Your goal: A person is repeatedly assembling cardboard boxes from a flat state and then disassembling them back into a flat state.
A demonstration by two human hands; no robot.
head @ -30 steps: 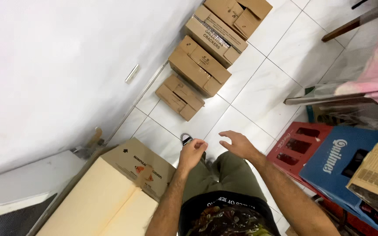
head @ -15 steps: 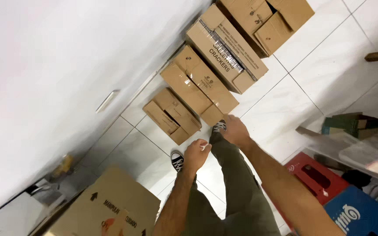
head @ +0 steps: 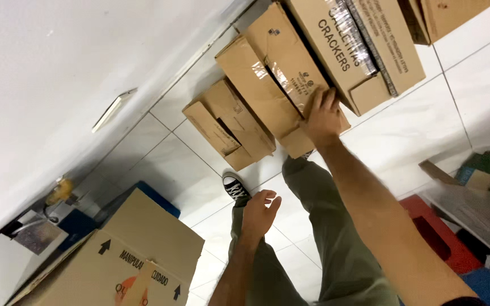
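Note:
My right hand [head: 322, 115] reaches forward and its fingers rest on the flap edge of a brown cardboard box [head: 267, 85] on the white tile floor. I cannot tell whether the fingers grip the flap. My left hand [head: 259, 214] hangs lower, above my knee, with fingers loosely apart and nothing in it. A smaller cardboard box [head: 228, 126] sits to the left of the touched one, against the white wall. A longer box with dark lettering [head: 341, 48] lies just beyond my right hand.
A big cardboard box with arrow marks [head: 126, 260] stands at the lower left on something blue. A red crate [head: 443, 238] and a clear plastic bin [head: 477, 204] are at the right. My black-and-white shoe [head: 235, 186] is on the tiles.
I have stepped closer to the row of boxes. My right hand has moved forward from mid-air onto the box flap; my left hand has stayed low.

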